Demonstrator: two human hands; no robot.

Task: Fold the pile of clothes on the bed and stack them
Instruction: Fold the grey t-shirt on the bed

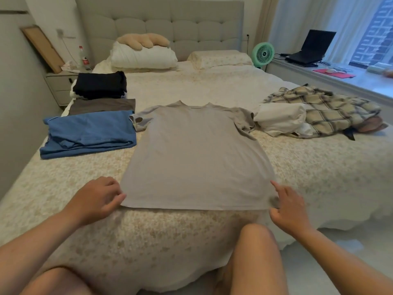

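Observation:
A grey T-shirt [197, 154] lies spread flat on the bed [319, 167], neck towards the headboard, hem at the near edge. My left hand [100, 199] pinches the hem's left corner. My right hand [289, 205] touches the hem's right corner with fingers partly spread; whether it grips the cloth I cannot tell. To the left lie a folded blue garment [89, 135], a folded dark grey one [102, 105] and a black folded stack [101, 84]. On the right sits an unfolded pile: a plaid shirt [331, 109] over a white garment [280, 119].
Two pillows [144, 56] and a beige cushion [142, 40] sit by the headboard. A nightstand [60, 86] with a bottle stands far left. A green fan [263, 53] and a laptop [308, 50] sit on the window ledge at right. My knees are at the bed's near edge.

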